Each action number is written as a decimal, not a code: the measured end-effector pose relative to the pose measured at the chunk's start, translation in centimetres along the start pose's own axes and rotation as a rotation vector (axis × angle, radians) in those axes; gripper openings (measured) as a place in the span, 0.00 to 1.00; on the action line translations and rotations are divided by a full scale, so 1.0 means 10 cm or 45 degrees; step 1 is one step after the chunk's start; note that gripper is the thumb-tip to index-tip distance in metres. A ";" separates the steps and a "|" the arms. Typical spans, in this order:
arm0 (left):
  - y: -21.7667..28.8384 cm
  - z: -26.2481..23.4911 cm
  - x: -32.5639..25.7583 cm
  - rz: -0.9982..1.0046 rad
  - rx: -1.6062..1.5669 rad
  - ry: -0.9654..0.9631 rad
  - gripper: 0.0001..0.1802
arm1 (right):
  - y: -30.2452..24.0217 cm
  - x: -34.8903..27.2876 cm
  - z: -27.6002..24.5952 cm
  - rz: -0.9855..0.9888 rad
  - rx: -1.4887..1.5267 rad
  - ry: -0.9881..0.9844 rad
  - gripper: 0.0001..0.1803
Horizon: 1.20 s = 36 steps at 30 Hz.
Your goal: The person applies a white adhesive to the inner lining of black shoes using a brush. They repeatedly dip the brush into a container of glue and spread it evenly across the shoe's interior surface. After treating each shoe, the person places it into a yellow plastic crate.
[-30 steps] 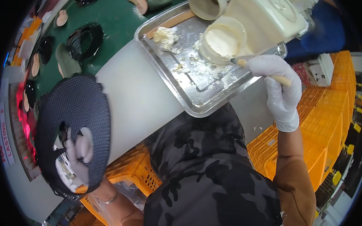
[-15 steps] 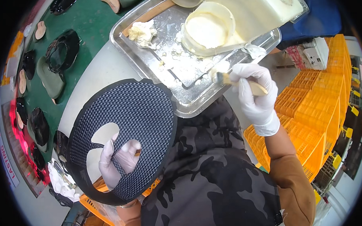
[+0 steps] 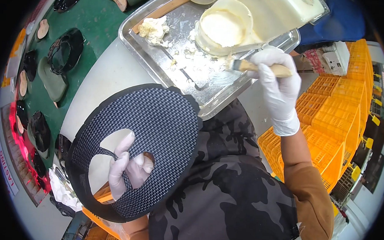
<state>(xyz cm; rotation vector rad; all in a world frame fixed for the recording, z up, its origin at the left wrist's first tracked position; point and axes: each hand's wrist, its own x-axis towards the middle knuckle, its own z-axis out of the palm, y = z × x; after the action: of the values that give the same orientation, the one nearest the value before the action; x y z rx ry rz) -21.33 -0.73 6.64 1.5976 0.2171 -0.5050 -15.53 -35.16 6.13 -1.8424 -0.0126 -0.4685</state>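
Note:
My left hand point(image 3: 122, 168) grips a dark oval piece, apparently a shoe upper point(image 3: 158, 123), with a grey woven mesh face, a black border and several cut-outs. Its gloved fingers show through the openings; part of the hand is behind the piece. In my gloved right hand point(image 3: 279, 91) is a brush point(image 3: 245, 65) with a wooden handle, its bristles pointing left over a metal tray point(image 3: 216, 89). Beside the bristles stands a round translucent tub point(image 3: 206, 39) with whitish, glue-like stuff inside. The brush tip appears just below the tub's wall.
A crumpled whitish lump point(image 3: 153, 29) and a wooden stick point(image 3: 164, 10) lie in the tray. Shiny black shoe uppers point(image 3: 66, 51) and green shoe lasts point(image 3: 52, 82) stand on the green surface point(image 3: 96, 27) at left. Orange crates point(image 3: 334, 112) are stacked at right.
My right hand and the brush have moved up, toward the tub. The upper in my left hand has shifted slightly right, its edge now overlapping more of the tray's near corner.

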 end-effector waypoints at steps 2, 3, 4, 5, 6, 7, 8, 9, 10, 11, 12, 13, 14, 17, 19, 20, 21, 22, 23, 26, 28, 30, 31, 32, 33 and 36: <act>0.04 0.08 0.00 0.056 -0.705 -0.196 0.11 | -0.01 0.01 0.18 -0.020 0.026 -0.011 0.04; 0.03 0.05 -0.01 -0.063 -0.796 -0.085 0.12 | -0.02 0.01 0.26 0.013 0.087 -0.022 0.05; 0.06 0.07 -0.01 -0.101 -0.875 -0.056 0.13 | -0.02 0.01 0.33 0.047 0.148 -0.032 0.05; 0.11 0.09 -0.01 -0.136 -0.955 -0.025 0.13 | -0.01 0.03 0.40 0.039 0.181 -0.036 0.05; 0.25 0.23 0.01 -0.082 -1.028 -0.069 0.14 | 0.03 0.05 0.48 0.029 0.218 -0.049 0.05; 0.33 0.33 0.00 -0.028 -1.099 -0.114 0.14 | 0.05 0.07 0.54 0.019 0.256 -0.060 0.05; 0.29 0.39 -0.02 0.171 -0.699 -0.015 0.14 | 0.05 0.08 0.57 0.064 0.388 -0.026 0.04; 0.21 0.43 -0.04 0.361 -0.294 0.081 0.14 | 0.04 0.10 0.59 0.108 0.520 0.010 0.04; 0.23 0.41 -0.02 0.376 -0.054 0.085 0.15 | 0.03 0.11 0.59 0.153 0.651 0.047 0.04; 0.27 0.40 0.00 0.390 0.198 0.098 0.15 | -0.01 0.15 0.54 0.142 0.573 0.132 0.04; 0.29 0.38 0.01 0.409 0.433 0.123 0.16 | -0.03 0.17 0.48 0.132 0.574 0.168 0.05; 0.36 0.44 0.04 0.241 0.071 0.101 0.16 | -0.05 0.19 0.41 0.122 0.574 0.206 0.06; 0.43 0.51 0.08 0.072 -0.290 0.077 0.17 | -0.05 0.19 0.34 0.112 0.573 0.246 0.07; 0.47 0.52 0.24 -0.195 -0.568 -0.001 0.16 | -0.02 0.21 0.21 -0.072 0.537 0.279 0.10; 0.50 0.53 0.34 -0.243 -0.554 -0.088 0.15 | -0.11 0.25 0.15 -0.094 0.467 0.240 0.16; 0.51 0.54 0.38 -0.245 -0.582 -0.156 0.15 | -0.15 0.27 0.14 -0.151 0.432 0.202 0.17; 0.53 0.55 0.44 -0.250 -0.602 -0.228 0.15 | -0.17 0.28 0.13 -0.206 0.398 0.173 0.19; 0.55 0.56 0.49 -0.254 -0.622 -0.298 0.15 | -0.21 0.30 0.12 -0.261 0.364 0.143 0.21; 0.59 0.62 0.53 -0.302 -0.633 -0.294 0.18 | -0.31 0.33 0.11 -0.208 0.356 0.054 0.26; 0.70 0.62 0.64 -0.616 -0.850 -0.503 0.20 | -0.36 0.55 -0.02 -0.424 0.117 -0.388 0.27; 0.69 0.72 0.60 -0.584 -0.805 -0.365 0.19 | -0.31 0.74 0.05 -0.563 0.177 -0.632 0.24; 0.69 0.75 0.61 -0.725 -0.784 -0.260 0.19 | -0.13 0.78 0.33 -0.617 0.262 -0.609 0.23; 0.71 0.76 0.63 -0.682 -0.664 -0.333 0.18 | -0.01 0.70 0.53 -0.622 0.281 -0.509 0.23; 0.73 0.77 0.66 -0.637 -0.544 -0.408 0.18 | 0.10 0.63 0.71 -0.627 0.299 -0.406 0.24; 0.73 0.78 0.67 -0.585 -0.434 -0.456 0.18 | 0.15 0.59 0.82 -0.633 0.327 -0.312 0.24; 0.65 0.75 0.73 -0.536 -0.246 -0.507 0.17 | 0.08 0.55 0.94 -0.638 0.289 -0.209 0.19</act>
<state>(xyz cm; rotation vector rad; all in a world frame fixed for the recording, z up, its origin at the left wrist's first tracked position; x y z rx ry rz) -13.50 -9.94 9.14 1.2322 0.2907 -1.0809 -7.38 -28.04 4.90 -1.6397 -0.6261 -0.6306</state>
